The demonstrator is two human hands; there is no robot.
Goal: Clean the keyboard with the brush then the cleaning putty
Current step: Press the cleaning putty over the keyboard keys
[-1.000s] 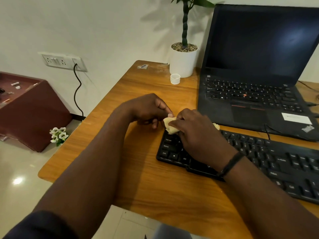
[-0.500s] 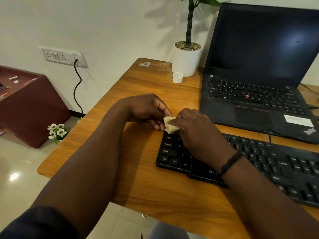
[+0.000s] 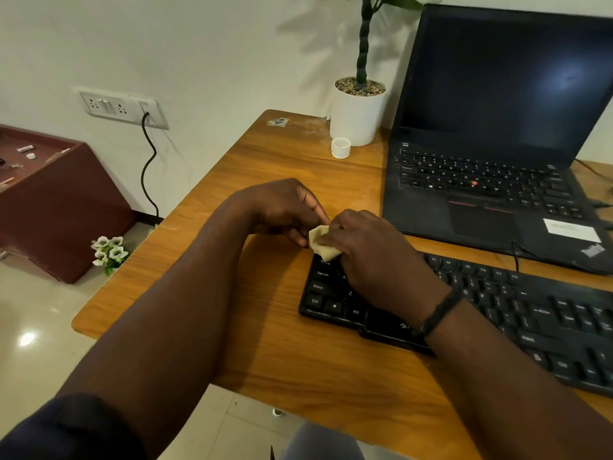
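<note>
A black keyboard (image 3: 530, 313) lies on the wooden desk (image 3: 265, 327) in front of an open laptop. My right hand (image 3: 371, 257) grips a pale cream lump of cleaning putty (image 3: 321, 244) and holds it against the keyboard's top-left corner. My left hand (image 3: 285, 210) rests on the desk just left of the keyboard, its fingertips pinching the putty's left edge. Most of the putty is hidden under my right hand. No brush is in view.
A black laptop (image 3: 491, 180) with a dark screen stands behind the keyboard. A white plant pot (image 3: 356, 117) and a small white cap (image 3: 340, 148) sit at the desk's back. The desk's left edge drops to a tiled floor with a maroon cabinet (image 3: 49, 207).
Both hands stay at the keyboard's top-left corner with the putty. The putty has been bunched up slightly; its far end no longer shows past my right hand.
</note>
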